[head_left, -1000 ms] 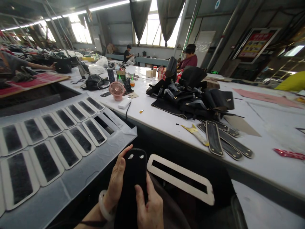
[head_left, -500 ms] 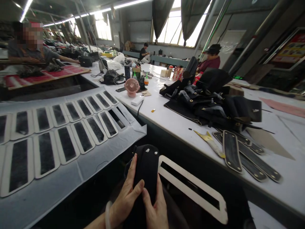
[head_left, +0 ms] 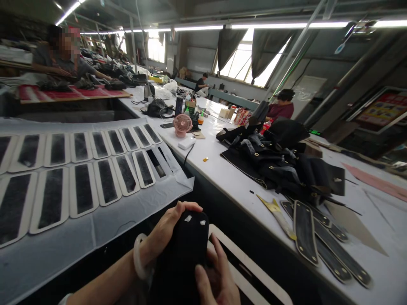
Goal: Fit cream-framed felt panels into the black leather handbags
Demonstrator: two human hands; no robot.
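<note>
A long black padded piece [head_left: 182, 258] with a rounded far end and two small white patches stands between my hands at the bottom centre. My left hand [head_left: 165, 228], a white band on its wrist, curls over the far left edge of the piece. On the right edge, my right hand [head_left: 218, 271] grips it lower down, thumb on the face and fingers along the side. Behind my right hand lies a cream frame-shaped strip [head_left: 254, 271] with a long slot, partly hidden.
Cream-bordered black panels [head_left: 104, 180] lie in two rows on the grey-covered table [head_left: 79, 250] at left. The white table [head_left: 222, 182] holds a pink fan [head_left: 182, 125], black bags [head_left: 280, 156] and black straps [head_left: 305, 233]. People sit farther back.
My left hand has moved up from the side of the black piece to its far end. My right hand has shifted its grip along the right edge. The whole view has tilted.
</note>
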